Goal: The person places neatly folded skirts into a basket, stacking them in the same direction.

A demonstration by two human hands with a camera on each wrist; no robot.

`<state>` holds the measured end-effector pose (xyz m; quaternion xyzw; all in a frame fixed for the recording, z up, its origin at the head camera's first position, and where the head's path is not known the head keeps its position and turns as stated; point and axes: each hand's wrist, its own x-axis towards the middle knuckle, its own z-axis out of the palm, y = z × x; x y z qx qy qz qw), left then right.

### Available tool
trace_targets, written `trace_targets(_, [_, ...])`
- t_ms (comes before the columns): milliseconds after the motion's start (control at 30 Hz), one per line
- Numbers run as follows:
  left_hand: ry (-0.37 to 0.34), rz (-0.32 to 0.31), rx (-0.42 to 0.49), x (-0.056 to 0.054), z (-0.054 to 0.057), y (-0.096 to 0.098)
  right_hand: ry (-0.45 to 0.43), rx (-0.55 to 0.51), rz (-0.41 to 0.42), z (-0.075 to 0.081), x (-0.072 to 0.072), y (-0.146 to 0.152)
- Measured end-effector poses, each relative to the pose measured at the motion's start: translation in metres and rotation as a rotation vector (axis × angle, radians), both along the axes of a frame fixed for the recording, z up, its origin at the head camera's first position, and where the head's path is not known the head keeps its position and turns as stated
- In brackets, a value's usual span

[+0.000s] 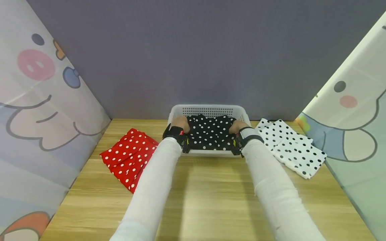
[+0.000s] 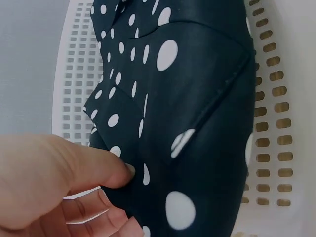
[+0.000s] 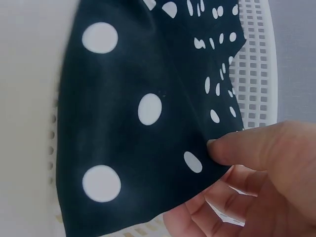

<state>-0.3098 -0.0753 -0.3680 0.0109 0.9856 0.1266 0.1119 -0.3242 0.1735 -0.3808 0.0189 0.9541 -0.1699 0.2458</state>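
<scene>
A black cloth with white polka dots [image 1: 210, 134] lies within a white perforated plastic basket [image 1: 211, 153] at the back of the table. At the cloth's left edge, my left hand [image 1: 181, 123] pinches the fabric; the left wrist view shows the thumb [image 2: 106, 168] on top and the fingers below. My right hand [image 1: 237, 126] pinches the opposite edge, its thumb [image 3: 242, 148] over the cloth and the other fingers curled underneath, as the right wrist view shows. The black cloth [image 3: 143, 133] is slightly wrinkled between the hands.
On the left of the wooden table [image 1: 211, 201] lies a red cloth with white dots [image 1: 131, 159]. A white cloth with black dots [image 1: 291, 147] is folded on the right, beside my right sleeve. A grey panel [image 1: 205, 57] stands behind the basket, with cartoon-printed sheets at both sides.
</scene>
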Motion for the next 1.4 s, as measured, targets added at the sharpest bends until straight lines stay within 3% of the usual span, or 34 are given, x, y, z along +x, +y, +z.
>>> trace_targets(67, [0.011,0.0,-0.003,0.001,0.001,0.0,0.006,-0.006,0.025,-0.027,-0.023,0.011])
trace_targets(133, [0.021,0.002,-0.013,0.0,0.001,0.001,0.039,-0.017,0.062,-0.066,-0.054,0.029])
trace_targets(233, [0.031,0.005,-0.023,-0.002,-0.002,0.001,0.06,-0.034,0.099,-0.092,-0.073,0.042])
trace_targets(300, [0.039,0.002,-0.027,-0.003,-0.004,0.001,0.047,-0.048,0.07,-0.079,-0.061,0.035])
trace_targets(467, [0.018,-0.008,-0.052,0.002,0.002,0.005,0.012,-0.144,-0.046,0.0,0.007,0.002])
trace_targets(533, [-0.009,-0.008,-0.063,0.001,0.004,0.008,0.014,-0.182,-0.064,0.013,0.019,-0.003])
trace_targets(700, [-0.054,-0.03,-0.061,0.0,0.006,0.007,-0.051,-0.228,-0.043,0.015,0.017,-0.005])
trace_targets(833, [-0.062,-0.092,-0.065,0.007,0.01,0.003,-0.086,-0.193,0.059,0.021,0.022,-0.006])
trace_targets(967, [-0.055,-0.115,-0.081,0.013,0.011,0.001,-0.05,-0.103,0.185,0.029,0.032,-0.006])
trace_targets(1167, [-0.042,-0.105,-0.127,0.027,0.016,-0.002,0.061,-0.082,0.237,0.036,0.05,0.0])
trace_targets(1400, [0.117,-0.188,-0.123,0.049,0.013,-0.011,0.345,-0.05,0.263,0.033,0.07,0.008])
